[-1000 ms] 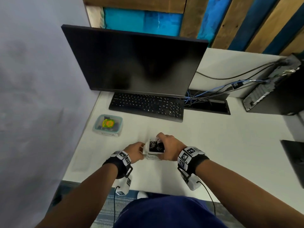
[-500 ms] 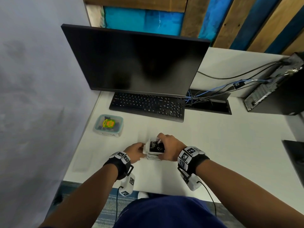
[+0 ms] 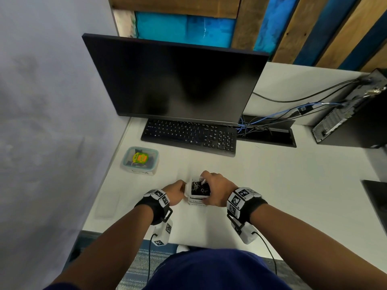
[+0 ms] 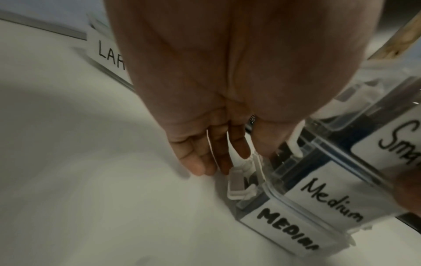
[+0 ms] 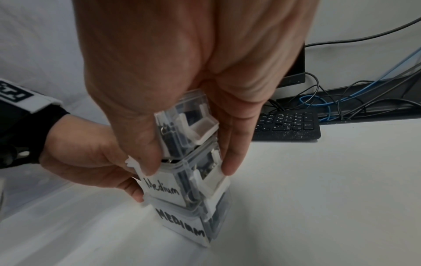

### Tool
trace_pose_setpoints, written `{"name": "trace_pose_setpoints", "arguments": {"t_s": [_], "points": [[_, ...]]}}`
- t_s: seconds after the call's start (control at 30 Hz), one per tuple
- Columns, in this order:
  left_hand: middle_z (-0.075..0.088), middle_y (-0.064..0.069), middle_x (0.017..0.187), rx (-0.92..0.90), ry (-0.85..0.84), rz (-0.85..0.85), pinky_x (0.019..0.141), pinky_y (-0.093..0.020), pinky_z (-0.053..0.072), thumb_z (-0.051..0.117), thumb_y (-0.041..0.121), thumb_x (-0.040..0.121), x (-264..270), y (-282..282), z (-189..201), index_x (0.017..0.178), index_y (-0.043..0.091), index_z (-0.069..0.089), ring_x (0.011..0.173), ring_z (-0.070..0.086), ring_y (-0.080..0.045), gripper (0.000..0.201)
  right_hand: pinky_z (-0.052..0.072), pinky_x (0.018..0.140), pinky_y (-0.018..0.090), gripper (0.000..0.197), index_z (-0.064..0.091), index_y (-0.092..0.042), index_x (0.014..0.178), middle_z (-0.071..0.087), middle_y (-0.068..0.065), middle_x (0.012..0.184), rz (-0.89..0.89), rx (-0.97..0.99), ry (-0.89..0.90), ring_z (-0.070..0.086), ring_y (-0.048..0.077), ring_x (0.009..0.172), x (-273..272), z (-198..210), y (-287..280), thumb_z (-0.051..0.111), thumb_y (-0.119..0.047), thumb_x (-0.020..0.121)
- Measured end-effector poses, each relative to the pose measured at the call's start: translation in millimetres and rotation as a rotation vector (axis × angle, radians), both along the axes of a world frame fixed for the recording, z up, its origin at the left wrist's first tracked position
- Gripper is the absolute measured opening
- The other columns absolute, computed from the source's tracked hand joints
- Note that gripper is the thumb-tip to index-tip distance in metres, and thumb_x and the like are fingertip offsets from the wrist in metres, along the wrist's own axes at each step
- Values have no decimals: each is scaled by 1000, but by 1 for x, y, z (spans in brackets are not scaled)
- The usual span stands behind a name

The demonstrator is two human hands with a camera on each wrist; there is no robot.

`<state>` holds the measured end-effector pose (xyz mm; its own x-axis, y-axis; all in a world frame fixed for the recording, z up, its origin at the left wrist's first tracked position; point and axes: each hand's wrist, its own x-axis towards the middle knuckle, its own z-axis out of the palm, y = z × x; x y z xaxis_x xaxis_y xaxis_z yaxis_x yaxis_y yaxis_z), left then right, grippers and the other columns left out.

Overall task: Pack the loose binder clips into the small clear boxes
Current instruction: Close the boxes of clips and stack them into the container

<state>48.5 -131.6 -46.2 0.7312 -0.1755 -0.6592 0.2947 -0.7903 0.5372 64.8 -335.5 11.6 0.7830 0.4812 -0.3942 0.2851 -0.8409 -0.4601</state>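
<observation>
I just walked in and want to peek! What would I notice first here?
Two hands, the left hand and right hand, hold a little stack of clear boxes at the desk's near edge. Behind them stands a big black monitor, and a tub with something green sits on the left.

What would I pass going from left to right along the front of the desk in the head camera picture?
Flat clear lid → clear box labelled Large → left hand → stack of small clear boxes → right hand → a dark object at the frame's right edge, too cropped to identify.
</observation>
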Motion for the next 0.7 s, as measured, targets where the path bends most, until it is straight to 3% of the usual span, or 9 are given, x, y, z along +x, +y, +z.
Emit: {"name": "trace_pose_setpoints", "arguments": {"t_s": [0.13, 0.23, 0.33, 0.43, 0.5, 0.6, 0.7], "points": [[60, -4, 122, -65, -26, 51, 99, -36, 45, 60, 26, 91, 0, -4, 6, 131, 19, 46, 110, 58, -23, 43, 56, 81, 38, 67, 46, -18, 124, 60, 5, 111, 0, -3, 1, 61, 24, 95, 0, 0, 1, 79, -30, 67], [62, -4, 109, -159, -4, 164, 85, -31, 53, 60, 14, 90, -3, -7, 5, 125, 18, 50, 91, 62, -20, 37, 55, 81, 38, 67, 45, -19, 123, 59, 4, 111, -3, -4, -3, 61, 24, 96, 0, 0, 1, 78, -31, 66], [64, -5, 99, -213, 14, 274, 77, -28, 56, 63, 6, 86, -7, -9, 8, 116, 16, 53, 85, 65, -20, 32, 55, 81, 37, 67, 45, -19, 123, 59, 4, 112, -5, -6, -6, 60, 24, 96, -1, -1, 1, 79, -32, 66], [69, -5, 82, -144, -14, 270, 72, -28, 58, 70, 4, 77, -7, -8, 12, 91, 14, 65, 79, 67, -21, 17, 55, 82, 37, 67, 45, -19, 123, 59, 4, 112, -9, -6, -5, 60, 24, 97, -1, -1, 1, 79, -32, 67], [69, -10, 75, -98, -8, 313, 76, -34, 60, 68, 4, 76, -4, -8, 13, 78, 9, 69, 76, 70, -25, 6, 55, 82, 36, 66, 45, -19, 122, 60, 4, 112, -2, -8, -7, 60, 24, 97, -1, 0, 1, 79, -32, 67], [65, -10, 71, -107, 19, 387, 68, -31, 61, 54, -3, 90, -1, -15, 20, 96, -9, 66, 65, 67, -22, 15, 54, 81, 35, 66, 45, -19, 122, 60, 4, 111, 3, -9, -13, 59, 23, 96, -2, -1, 1, 79, -32, 67], [62, -8, 70, -77, 4, 337, 63, -26, 59, 52, -2, 91, 1, -20, 29, 103, -11, 64, 62, 65, -18, 19, 53, 80, 34, 65, 45, -19, 123, 59, 4, 111, 6, -10, 0, 58, 21, 95, -2, -1, 1, 78, -32, 68]]}}
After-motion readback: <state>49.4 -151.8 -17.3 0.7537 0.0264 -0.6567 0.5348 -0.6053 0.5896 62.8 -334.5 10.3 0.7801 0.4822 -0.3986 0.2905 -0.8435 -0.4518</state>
